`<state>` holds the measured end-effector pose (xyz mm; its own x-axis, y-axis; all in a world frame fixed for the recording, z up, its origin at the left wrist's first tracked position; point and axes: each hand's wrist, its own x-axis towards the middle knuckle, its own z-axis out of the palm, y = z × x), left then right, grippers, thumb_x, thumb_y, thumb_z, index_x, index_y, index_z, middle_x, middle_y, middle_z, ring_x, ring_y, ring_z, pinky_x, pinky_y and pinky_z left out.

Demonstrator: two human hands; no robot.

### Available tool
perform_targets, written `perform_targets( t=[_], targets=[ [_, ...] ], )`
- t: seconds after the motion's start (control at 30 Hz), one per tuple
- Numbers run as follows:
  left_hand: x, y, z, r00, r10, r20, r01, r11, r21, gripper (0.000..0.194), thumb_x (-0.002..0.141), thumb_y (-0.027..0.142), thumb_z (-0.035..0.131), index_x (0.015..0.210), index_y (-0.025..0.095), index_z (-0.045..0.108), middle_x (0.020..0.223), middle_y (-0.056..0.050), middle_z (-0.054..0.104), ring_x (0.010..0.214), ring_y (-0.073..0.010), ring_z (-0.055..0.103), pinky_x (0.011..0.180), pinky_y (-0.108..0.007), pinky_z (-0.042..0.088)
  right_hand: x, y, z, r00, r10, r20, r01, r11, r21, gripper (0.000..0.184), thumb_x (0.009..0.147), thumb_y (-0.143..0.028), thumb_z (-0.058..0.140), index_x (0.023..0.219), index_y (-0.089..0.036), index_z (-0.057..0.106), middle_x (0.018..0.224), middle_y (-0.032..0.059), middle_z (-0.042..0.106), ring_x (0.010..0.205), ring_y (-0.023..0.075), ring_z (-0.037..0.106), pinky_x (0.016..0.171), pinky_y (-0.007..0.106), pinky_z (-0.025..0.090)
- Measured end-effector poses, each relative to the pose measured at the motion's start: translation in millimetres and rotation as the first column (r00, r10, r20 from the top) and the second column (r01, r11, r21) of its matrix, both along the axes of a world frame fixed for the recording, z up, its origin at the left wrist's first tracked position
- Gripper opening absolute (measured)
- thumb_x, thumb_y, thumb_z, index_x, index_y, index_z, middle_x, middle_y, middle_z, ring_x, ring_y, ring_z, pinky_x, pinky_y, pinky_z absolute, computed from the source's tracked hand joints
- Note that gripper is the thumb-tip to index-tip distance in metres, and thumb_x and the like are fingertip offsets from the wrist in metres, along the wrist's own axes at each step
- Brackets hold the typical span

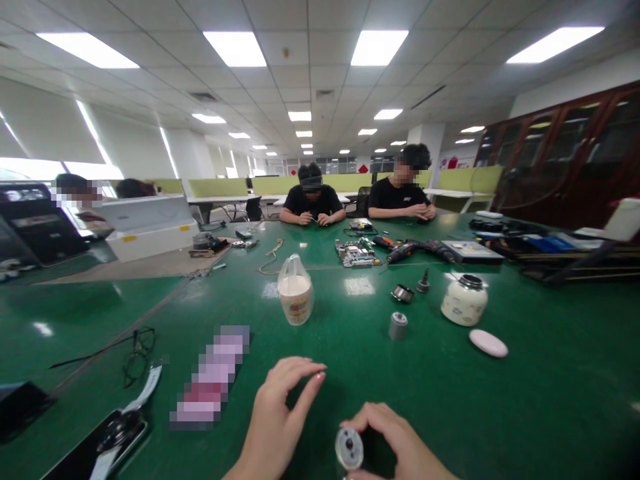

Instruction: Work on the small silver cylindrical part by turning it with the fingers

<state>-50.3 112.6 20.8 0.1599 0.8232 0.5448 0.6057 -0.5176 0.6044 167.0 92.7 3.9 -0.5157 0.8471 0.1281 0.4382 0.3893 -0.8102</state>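
My right hand [393, 433] grips a small cylindrical electric motor [349, 448] near the bottom edge, its round end with a dark centre facing up. To its left, my left hand [283, 407] hovers over the table with thumb and forefinger tips brought together in a pinch. Whether anything tiny sits between those tips cannot be made out. Farther forward stands a grey metal cylinder [398, 325], like a second motor. Behind it lie a hollow metal ring-shaped part [403, 293] and a dark gear-like part with a shaft [423, 283].
On the green table [550, 387] stand a bagged cup [296, 300] and a cream jar [464, 303], beside a pink oval object [489, 343]. A watch [120, 430], glasses [140, 353] and a blurred-out flat item [213, 380] lie left. Power drills [400, 248] and a circuit board [357, 253] lie beyond; people sit behind.
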Motion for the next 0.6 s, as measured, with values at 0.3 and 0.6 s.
perform_targets(
  t=[0.3, 0.6],
  targets=[
    [18, -35, -9.9, 0.94, -0.336, 0.056, 0.335, 0.942, 0.035, 0.025, 0.087, 0.011, 0.066, 0.107, 0.026, 0.069, 0.101, -0.001, 0.079, 0.093, -0.0158, 0.074, 0.085, -0.021, 0.058, -1, -3, -1.4, 0.999, -0.024, 0.027, 0.023, 0.999, 0.036, 0.033, 0.067, -0.034, 0.081, 0.087, -0.019, 0.059, 0.089, 0.0024, 0.066, 0.085, 0.0215, 0.059, 0.076, 0.03, 0.042],
    [18, -39, -10.8, 0.932, -0.346, 0.109, 0.348, 0.938, 0.002, 0.027, 0.088, 0.011, 0.062, 0.108, 0.024, 0.074, 0.103, -0.01, 0.076, 0.095, -0.0216, 0.073, 0.083, -0.031, 0.06, -2, -5, 4.4, 0.999, -0.034, 0.011, 0.034, 0.998, 0.048, 0.026, 0.069, -0.028, 0.078, 0.088, -0.019, 0.061, 0.088, 0.0029, 0.067, 0.086, 0.022, 0.061, 0.077, 0.031, 0.045]
  ],
)
